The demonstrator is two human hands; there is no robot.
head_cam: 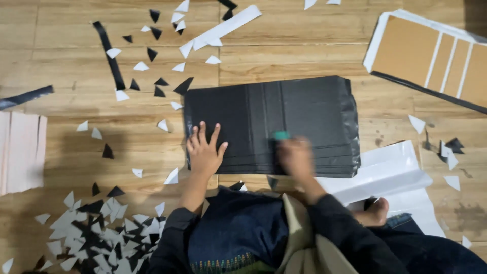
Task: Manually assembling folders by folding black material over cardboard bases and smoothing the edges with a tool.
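While the left hand (204, 152) lies flat with its fingers spread on the near left part of the black sheet stack (271, 124), the right hand (297, 157) is blurred by motion at the near edge of the same stack. It seems to be closed around a small green tool (280, 135), but I cannot tell the exact grip. The stack rests on the wooden floor (284, 58), directly in front of the person's knees, and some lines or folds run across its top sheet. Judging from the scraps, much cutting is already done: many small black and white triangles (86, 228) lie in a heap at the near left, and others are scattered further away. White sheets (390, 170) lie partly under the stack on the right. Brown boards with white strips (431, 56) lie at the far right, well apart.
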